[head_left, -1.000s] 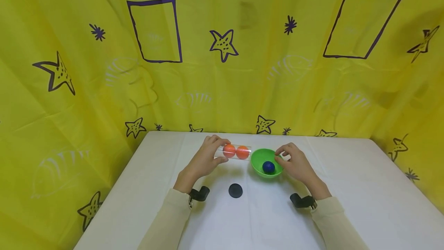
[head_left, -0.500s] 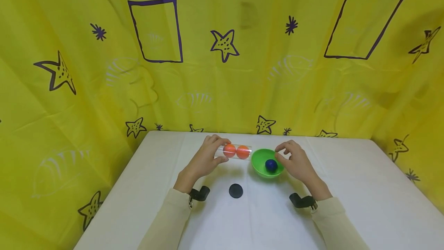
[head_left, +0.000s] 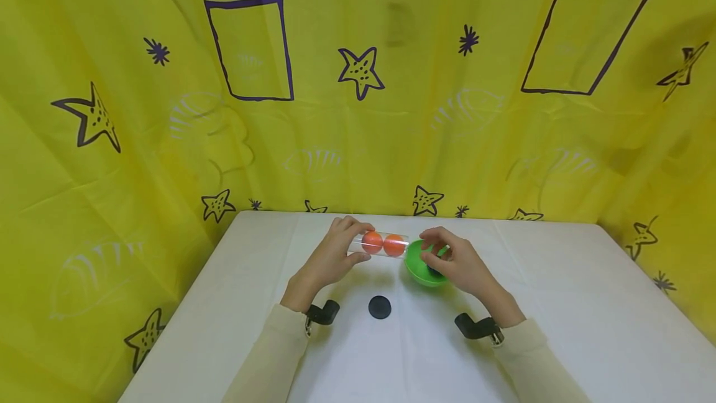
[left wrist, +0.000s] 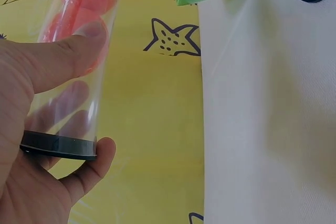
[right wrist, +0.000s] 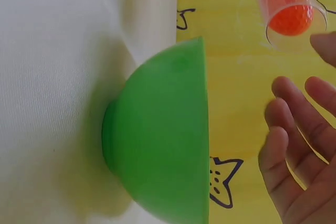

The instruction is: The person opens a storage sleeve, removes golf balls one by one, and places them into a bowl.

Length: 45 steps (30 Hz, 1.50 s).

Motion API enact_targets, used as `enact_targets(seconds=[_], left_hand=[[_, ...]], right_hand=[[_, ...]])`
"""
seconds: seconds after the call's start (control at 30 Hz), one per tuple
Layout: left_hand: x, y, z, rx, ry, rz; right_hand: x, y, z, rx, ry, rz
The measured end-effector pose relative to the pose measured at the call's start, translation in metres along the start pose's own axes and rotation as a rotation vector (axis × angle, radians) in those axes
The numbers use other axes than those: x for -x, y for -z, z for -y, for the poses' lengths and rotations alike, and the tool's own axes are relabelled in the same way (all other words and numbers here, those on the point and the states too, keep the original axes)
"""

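Observation:
My left hand (head_left: 330,254) grips a clear plastic tube (left wrist: 93,106), held sideways above the table. Two orange balls (head_left: 395,245) lie in a row inside it. The left wrist view shows a black cap (left wrist: 58,145) on the tube's held end; its other end, uncapped, points right. Beside that end stands a green bowl (head_left: 415,264), with a dark blue ball (head_left: 432,270) inside, partly covered by my right hand (head_left: 457,261). That hand is over the bowl, fingers loosely bent and thumb apart, and holds nothing in the right wrist view (right wrist: 302,150).
A round black lid (head_left: 380,307) lies on the white tabletop (head_left: 358,359), nearer to me than the bowl. Behind the table's far edge hangs a yellow curtain (head_left: 335,129) with drawn stars. Each wrist wears a black camera mount (head_left: 475,327).
My right hand has moved left from the bowl's right rim to over its inside, partly covering the blue ball. That ball rolled slightly earlier. The left hand and tube shifted barely to the right.

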State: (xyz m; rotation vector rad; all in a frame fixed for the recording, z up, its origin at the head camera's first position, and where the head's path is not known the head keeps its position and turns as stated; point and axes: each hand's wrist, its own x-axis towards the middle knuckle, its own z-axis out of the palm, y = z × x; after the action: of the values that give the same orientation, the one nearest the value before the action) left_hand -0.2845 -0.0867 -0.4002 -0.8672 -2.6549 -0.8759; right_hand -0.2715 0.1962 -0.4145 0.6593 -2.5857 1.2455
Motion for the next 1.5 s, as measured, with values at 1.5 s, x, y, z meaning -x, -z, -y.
enact_targets(seconds=[1.5], left_hand=[[-0.001, 0.0, 0.002, 0.025, -0.017, -0.027]], right_hand=[[0.0, -0.01, 0.003, -0.064, -0.068, 0.076]])
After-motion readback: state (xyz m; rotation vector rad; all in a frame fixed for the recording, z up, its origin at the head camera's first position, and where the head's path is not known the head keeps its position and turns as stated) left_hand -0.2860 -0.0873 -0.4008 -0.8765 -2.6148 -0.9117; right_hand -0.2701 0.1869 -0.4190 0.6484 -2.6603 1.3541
